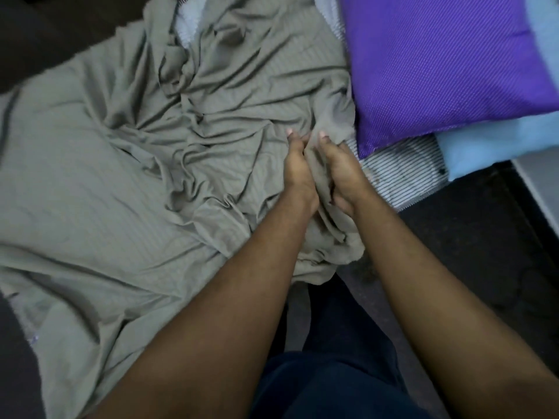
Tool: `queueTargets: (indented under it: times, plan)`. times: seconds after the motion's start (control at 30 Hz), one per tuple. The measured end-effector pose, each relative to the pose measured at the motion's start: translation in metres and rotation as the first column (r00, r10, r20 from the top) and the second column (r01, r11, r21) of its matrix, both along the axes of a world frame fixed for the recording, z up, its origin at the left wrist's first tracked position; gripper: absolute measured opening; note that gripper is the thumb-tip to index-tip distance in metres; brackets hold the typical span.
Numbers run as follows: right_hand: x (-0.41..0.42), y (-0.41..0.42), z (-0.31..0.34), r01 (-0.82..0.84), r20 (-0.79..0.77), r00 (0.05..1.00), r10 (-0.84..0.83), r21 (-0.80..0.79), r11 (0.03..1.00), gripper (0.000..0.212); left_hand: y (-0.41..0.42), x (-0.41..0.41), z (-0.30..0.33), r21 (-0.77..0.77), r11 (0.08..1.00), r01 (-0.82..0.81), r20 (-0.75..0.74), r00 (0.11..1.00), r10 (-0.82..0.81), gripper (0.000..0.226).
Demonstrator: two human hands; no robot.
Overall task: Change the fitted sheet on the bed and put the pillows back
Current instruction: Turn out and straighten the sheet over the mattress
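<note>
A crumpled grey-green fitted sheet lies spread over the bed, bunched into folds near the middle. My left hand and my right hand sit close together at the sheet's right edge, each gripping a bunched fold of the cloth between fingers and thumb. A purple pillow lies just right of my hands on top of a light blue pillow. A striped mattress corner shows bare beneath the pillows.
Dark floor runs along the bed's right side, where my legs in dark trousers stand. A white-grey patch of mattress shows at the top. Dark furniture fills the top left corner.
</note>
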State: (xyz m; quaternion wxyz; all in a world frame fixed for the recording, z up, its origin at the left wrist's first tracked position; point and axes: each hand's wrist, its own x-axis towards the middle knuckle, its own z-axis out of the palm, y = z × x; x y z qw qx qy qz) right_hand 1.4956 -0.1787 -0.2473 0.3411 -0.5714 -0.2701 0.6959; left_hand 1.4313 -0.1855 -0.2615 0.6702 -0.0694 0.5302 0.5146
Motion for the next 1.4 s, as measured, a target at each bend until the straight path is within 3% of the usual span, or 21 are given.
queueTargets:
  times: [0.07, 0.13, 0.23, 0.33, 0.47, 0.6, 0.77, 0.83, 0.9, 0.97, 1.07, 1.13, 1.23, 1.3, 1.4]
  plan:
    - [-0.003, 0.001, 0.039, 0.058, -0.132, 0.99, -0.058, -0.006, 0.998, 0.031, 0.0, -0.008, 0.034, 0.082, 0.996, 0.04, -0.039, 0.999, -0.037, 0.06]
    - [-0.008, 0.001, 0.076, 0.12, -0.249, 0.961, -0.117, -0.004, 0.993, 0.044, -0.002, -0.017, 0.058, 0.193, 0.977, 0.096, -0.243, 0.969, -0.048, 0.051]
    - [-0.019, -0.005, 0.128, 0.056, -0.329, 0.944, -0.024, 0.089, 0.994, 0.047, -0.006, -0.037, 0.088, 0.317, 0.939, 0.133, -0.528, 0.847, 0.058, 0.04]
    - [-0.037, -0.018, 0.16, -0.023, -0.36, 0.929, 0.087, 0.179, 0.984, 0.037, -0.01, -0.059, 0.129, 0.348, 0.924, 0.158, -0.561, 0.825, 0.07, 0.032]
    - [-0.054, -0.022, 0.185, -0.014, -0.256, 0.963, 0.089, 0.281, 0.96, 0.031, -0.017, -0.092, 0.175, 0.379, 0.914, 0.143, -0.566, 0.817, 0.107, 0.031]
    - [-0.059, -0.014, 0.197, -0.25, -0.111, 0.947, 0.303, 0.34, 0.907, 0.038, -0.017, -0.118, 0.203, 0.365, 0.925, 0.105, -0.573, 0.809, 0.134, 0.03]
    - [-0.048, 0.006, 0.201, -0.631, 0.211, 0.774, 0.597, 0.33, 0.702, 0.047, -0.012, -0.125, 0.237, 0.427, 0.904, 0.005, -0.398, 0.899, 0.183, 0.035]
    - [-0.043, 0.017, 0.198, -0.679, 0.252, 0.734, 0.631, 0.281, 0.678, 0.053, -0.003, -0.131, 0.244, 0.468, 0.883, 0.049, -0.387, 0.909, 0.155, 0.036]
    - [-0.042, 0.029, 0.195, -0.65, 0.246, 0.76, 0.601, 0.313, 0.693, 0.05, 0.01, -0.133, 0.251, 0.455, 0.884, 0.113, -0.44, 0.891, 0.113, 0.033]
    - [-0.042, 0.041, 0.201, -0.533, 0.187, 0.845, 0.501, 0.356, 0.767, 0.037, 0.024, -0.129, 0.255, 0.393, 0.907, 0.153, -0.531, 0.843, 0.087, 0.029]
    - [-0.04, 0.062, 0.218, -0.335, -0.051, 0.925, 0.376, 0.354, 0.873, 0.034, 0.039, -0.111, 0.25, 0.382, 0.911, 0.154, -0.645, 0.75, 0.144, 0.021]
    - [-0.036, 0.074, 0.231, -0.258, -0.227, 0.92, 0.318, 0.259, 0.931, 0.043, 0.042, -0.101, 0.24, 0.426, 0.884, 0.193, -0.754, 0.615, 0.23, 0.022]
    - [-0.027, 0.091, 0.242, -0.171, -0.43, 0.875, 0.225, 0.159, 0.972, 0.044, 0.042, -0.088, 0.228, 0.431, 0.806, 0.405, -0.878, 0.395, 0.271, 0.023]
    - [-0.023, 0.099, 0.243, -0.109, -0.484, 0.858, 0.174, 0.16, 0.981, 0.038, 0.045, -0.082, 0.227, 0.414, 0.783, 0.464, -0.891, 0.381, 0.246, 0.018]
    - [-0.018, 0.107, 0.24, -0.088, -0.531, 0.829, 0.175, 0.184, 0.979, 0.05, 0.057, -0.085, 0.23, 0.374, 0.81, 0.452, -0.903, 0.377, 0.207, 0.018]
